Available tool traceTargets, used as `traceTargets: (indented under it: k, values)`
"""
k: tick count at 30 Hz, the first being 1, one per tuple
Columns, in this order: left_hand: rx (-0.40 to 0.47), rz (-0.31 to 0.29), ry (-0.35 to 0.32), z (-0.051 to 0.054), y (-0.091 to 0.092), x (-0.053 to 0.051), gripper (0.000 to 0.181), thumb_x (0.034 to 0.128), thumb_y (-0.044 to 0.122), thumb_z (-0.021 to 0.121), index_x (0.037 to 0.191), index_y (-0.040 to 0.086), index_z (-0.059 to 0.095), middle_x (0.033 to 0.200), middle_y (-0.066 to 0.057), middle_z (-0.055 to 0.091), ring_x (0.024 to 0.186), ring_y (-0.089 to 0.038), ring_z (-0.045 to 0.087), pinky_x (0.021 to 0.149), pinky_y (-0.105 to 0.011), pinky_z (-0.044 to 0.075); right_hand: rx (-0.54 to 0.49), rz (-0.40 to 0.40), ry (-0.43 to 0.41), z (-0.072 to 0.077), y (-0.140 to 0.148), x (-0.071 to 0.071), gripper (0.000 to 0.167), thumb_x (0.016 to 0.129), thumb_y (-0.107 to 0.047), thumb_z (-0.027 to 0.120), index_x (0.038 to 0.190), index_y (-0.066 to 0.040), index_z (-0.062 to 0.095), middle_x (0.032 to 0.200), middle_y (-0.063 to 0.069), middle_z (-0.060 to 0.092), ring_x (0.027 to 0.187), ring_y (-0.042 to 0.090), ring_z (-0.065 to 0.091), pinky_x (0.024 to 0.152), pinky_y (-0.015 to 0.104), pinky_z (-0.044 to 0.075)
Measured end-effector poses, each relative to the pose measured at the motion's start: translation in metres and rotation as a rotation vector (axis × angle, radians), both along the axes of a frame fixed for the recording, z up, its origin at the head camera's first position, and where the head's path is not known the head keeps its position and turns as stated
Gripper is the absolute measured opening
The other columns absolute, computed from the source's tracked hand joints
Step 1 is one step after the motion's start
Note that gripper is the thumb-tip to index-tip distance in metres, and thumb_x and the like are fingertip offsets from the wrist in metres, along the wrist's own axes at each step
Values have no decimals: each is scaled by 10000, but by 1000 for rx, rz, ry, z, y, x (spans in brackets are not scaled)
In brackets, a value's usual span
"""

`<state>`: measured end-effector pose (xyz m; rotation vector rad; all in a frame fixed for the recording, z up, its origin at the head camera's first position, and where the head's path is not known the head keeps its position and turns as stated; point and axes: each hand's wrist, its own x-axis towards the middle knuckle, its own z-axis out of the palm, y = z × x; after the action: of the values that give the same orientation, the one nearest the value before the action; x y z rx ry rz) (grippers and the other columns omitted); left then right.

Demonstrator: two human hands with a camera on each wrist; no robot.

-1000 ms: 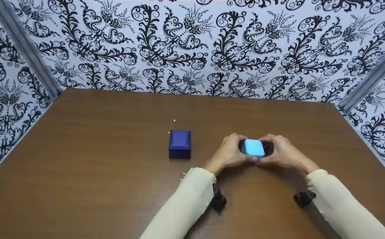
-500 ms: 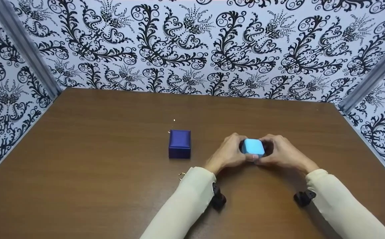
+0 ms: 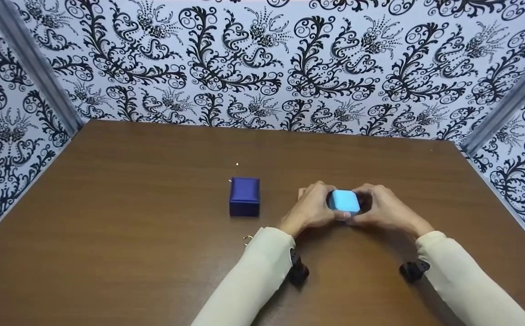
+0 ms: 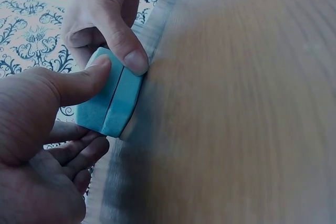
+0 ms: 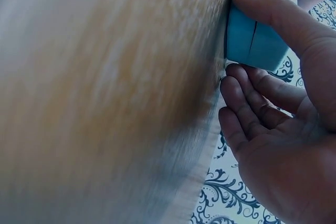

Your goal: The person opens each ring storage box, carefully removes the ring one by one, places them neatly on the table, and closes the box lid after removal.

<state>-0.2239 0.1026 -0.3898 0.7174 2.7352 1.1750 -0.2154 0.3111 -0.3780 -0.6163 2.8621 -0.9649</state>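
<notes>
Right of the table's middle, my left hand (image 3: 310, 206) and right hand (image 3: 382, 208) hold a light blue ring box (image 3: 345, 201) between them. It stands on the table, lid down flush, with a thin seam round it. In the left wrist view my left thumb (image 4: 86, 82) presses the lid side of the seam. My right thumb (image 5: 262, 11) lies on the base side in the right wrist view. The other fingers are partly hidden around the box's sides. A dark blue ring box (image 3: 244, 197), also closed, stands to the left.
A gold ring (image 3: 247, 240) lies beside my left sleeve (image 3: 255, 271), which partly covers it. Tiny shiny specks (image 3: 237, 164) lie behind the dark blue box, too small to identify. Patterned walls (image 3: 262, 68) bound the brown table (image 3: 131, 217) at the back and sides.
My left thumb has shifted slightly up on the light blue box, and a left finger now shows out behind that hand. Both boxes and my right hand stay nearly where they were.
</notes>
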Motion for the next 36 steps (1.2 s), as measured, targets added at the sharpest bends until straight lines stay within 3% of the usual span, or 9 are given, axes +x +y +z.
traceTargets:
  k: [6, 11, 23, 27, 36]
  values:
    - [31, -6, -13, -1, 0, 0, 525, 821, 361, 861, 1207, 48, 692, 1046, 15, 609, 974, -131, 524, 941, -284, 369, 9, -5, 16, -1, 0, 0, 530, 700, -168, 922, 1150, 17, 712, 1017, 54, 703, 930, 221, 614, 849, 346, 506]
    - [69, -18, -25, -1, 0, 1, 510, 813, 311, 874, 1190, 19, 692, 1028, -10, 590, 948, -128, 504, 864, -230, 436, 31, -4, 52, -2, 0, -1, 534, 685, -164, 923, 1141, 24, 718, 1009, 47, 710, 919, 218, 615, 849, 370, 498]
    - [-36, -2, 16, 2, -1, 0, 495, 812, 415, 857, 1166, 94, 725, 988, 32, 606, 920, -131, 526, 844, -273, 435, 33, -3, 46, -4, 2, -2, 545, 695, -186, 927, 1147, 28, 713, 1027, 60, 712, 930, 226, 622, 861, 400, 509]
    - [-33, 0, -17, 4, 0, -1, 466, 828, 434, 838, 1143, 108, 731, 964, 48, 614, 897, -125, 532, 831, -270, 434, 28, 6, 35, -4, 2, -2, 548, 689, -185, 934, 1145, 22, 710, 1025, 55, 708, 932, 224, 618, 852, 380, 508]
    - [141, 9, -162, 4, -1, -6, 377, 848, 378, 834, 1056, 75, 746, 871, 55, 675, 803, -134, 580, 740, -259, 470, 18, -6, 3, -2, 2, -2, 587, 690, -232, 944, 1156, 27, 701, 1075, 88, 704, 974, 247, 616, 895, 425, 499]
